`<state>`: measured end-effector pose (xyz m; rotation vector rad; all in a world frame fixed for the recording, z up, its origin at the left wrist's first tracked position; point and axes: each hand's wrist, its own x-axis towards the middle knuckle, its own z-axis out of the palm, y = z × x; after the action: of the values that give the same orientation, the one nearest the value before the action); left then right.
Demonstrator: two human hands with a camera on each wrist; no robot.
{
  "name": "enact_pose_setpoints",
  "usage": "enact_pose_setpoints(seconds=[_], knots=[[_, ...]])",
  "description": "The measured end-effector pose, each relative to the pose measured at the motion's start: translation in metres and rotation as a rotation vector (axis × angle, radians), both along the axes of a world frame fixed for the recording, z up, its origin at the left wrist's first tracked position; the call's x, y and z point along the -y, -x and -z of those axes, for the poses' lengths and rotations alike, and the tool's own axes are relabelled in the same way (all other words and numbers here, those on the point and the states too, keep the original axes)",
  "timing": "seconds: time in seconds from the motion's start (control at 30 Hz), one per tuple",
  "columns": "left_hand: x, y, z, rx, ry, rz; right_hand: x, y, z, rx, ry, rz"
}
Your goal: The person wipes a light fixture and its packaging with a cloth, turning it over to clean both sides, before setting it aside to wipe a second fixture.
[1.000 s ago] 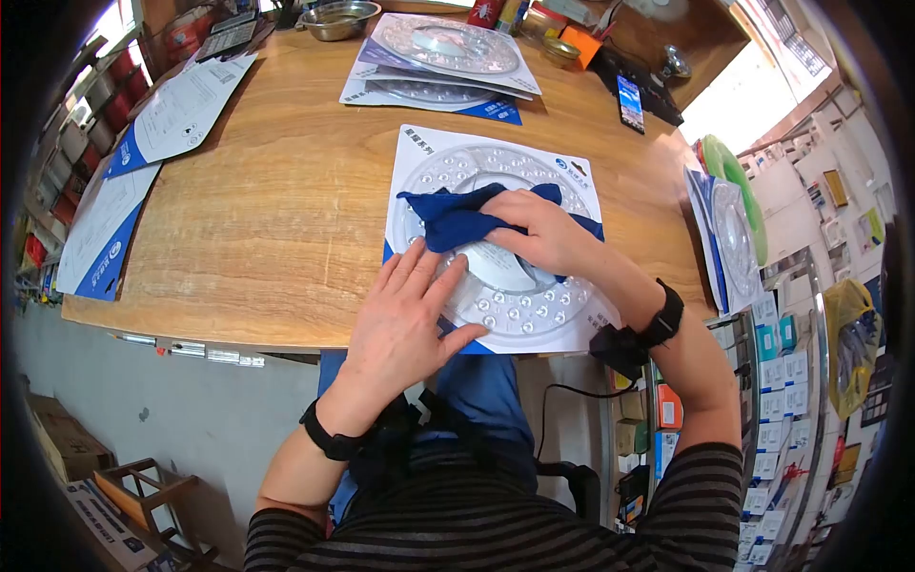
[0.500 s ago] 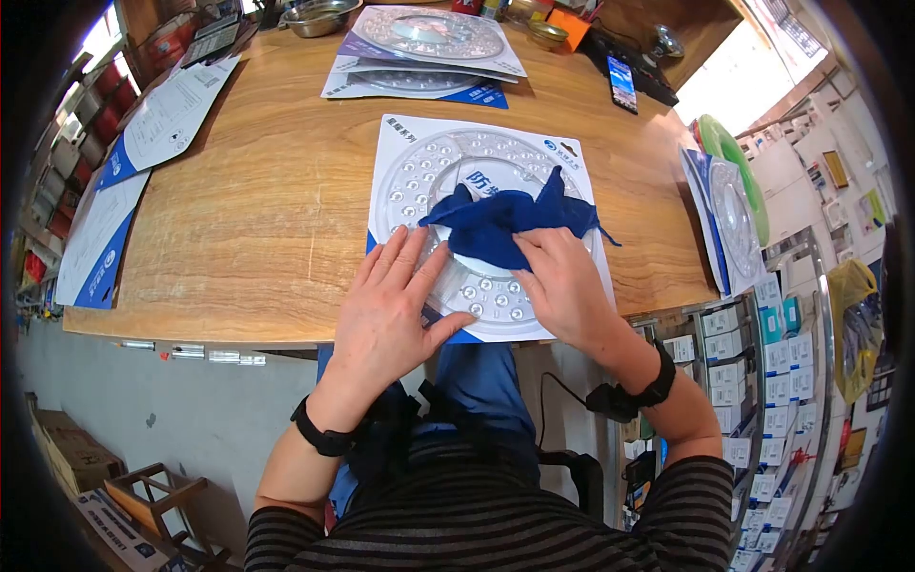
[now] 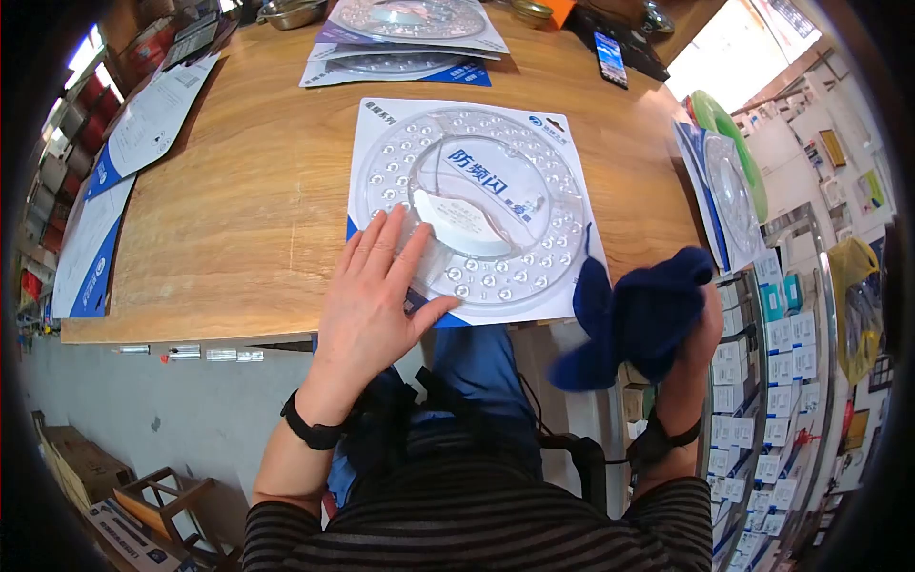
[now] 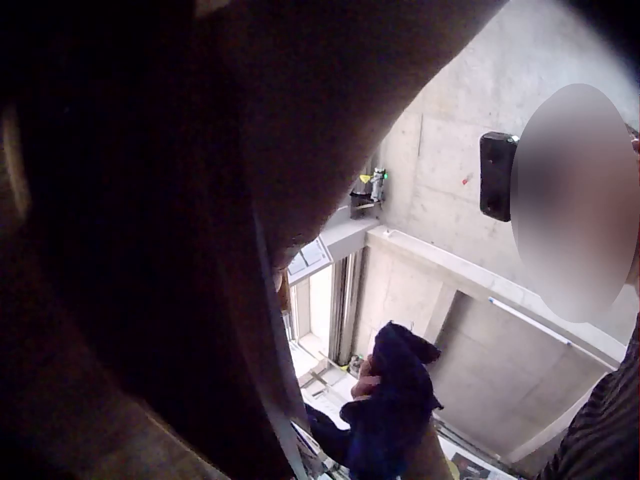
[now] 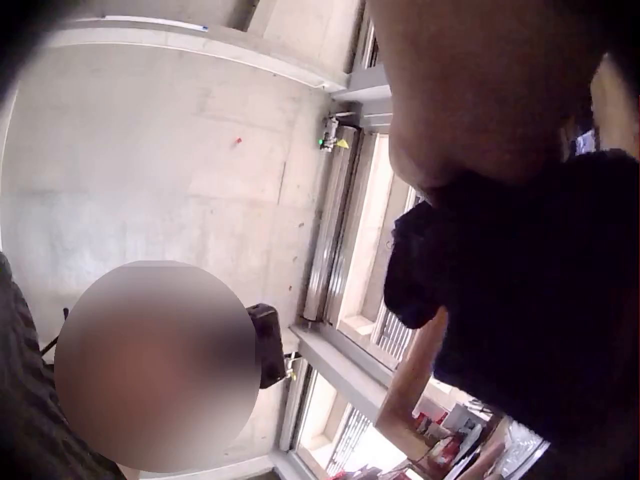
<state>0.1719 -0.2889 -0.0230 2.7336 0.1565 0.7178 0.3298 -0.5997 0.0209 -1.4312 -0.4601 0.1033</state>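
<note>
A flat blister pack with a clear, round, lens-dotted lamp panel on a white and blue card lies face up at the table's front edge. My left hand rests on its lower left part, fingers straight and spread. Off the pack's right corner, past the table edge, my right hand grips a bunched dark blue cloth. The cloth hides most of those fingers and hangs down in loose folds. In the left wrist view the cloth shows raised in that hand; in the right wrist view the cloth looks almost black.
Similar packs are stacked at the back of the wooden table. White-blue cards overlap along the left edge. A phone lies back right, and another pack stands at the right edge. Shelves with small boxes are beyond.
My right hand has wiped the cloth across the pack, then lifted it off to the right, past the table edge. The pack's printed centre is uncovered. My left hand stays on the pack.
</note>
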Motion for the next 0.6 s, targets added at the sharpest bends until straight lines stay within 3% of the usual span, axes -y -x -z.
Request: enact_pose_setpoints(seconds=[0.07, 0.13, 0.17, 0.2, 0.27, 0.37, 0.6], knots=[[0.0, 0.0, 0.0, 0.018, 0.002, -0.003, -0.017, 0.006, -0.019, 0.133, 0.086, -0.011], [0.0, 0.0, -0.001, 0.001, -0.016, -0.011, -0.043, 0.018, -0.022, -0.007, 0.038, -0.186], [0.001, 0.0, 0.0, 0.002, -0.018, -0.01, -0.055, 0.02, -0.019, 0.11, 0.249, -0.167], [0.001, 0.0, 0.0, 0.002, -0.029, -0.013, -0.072, 0.024, -0.02, 0.416, 0.456, -0.14], [0.0, 0.0, 0.0, 0.004, -0.041, -0.015, -0.097, 0.015, -0.006, 0.856, 0.519, -0.185], [-0.001, 0.001, 0.0, -0.007, -0.042, -0.008, -0.123, 0.006, 0.003, 0.984, 0.74, -0.32], [-0.002, 0.001, 0.0, -0.016, -0.034, 0.014, -0.179, -0.011, 0.004, 0.911, 0.71, -0.548]])
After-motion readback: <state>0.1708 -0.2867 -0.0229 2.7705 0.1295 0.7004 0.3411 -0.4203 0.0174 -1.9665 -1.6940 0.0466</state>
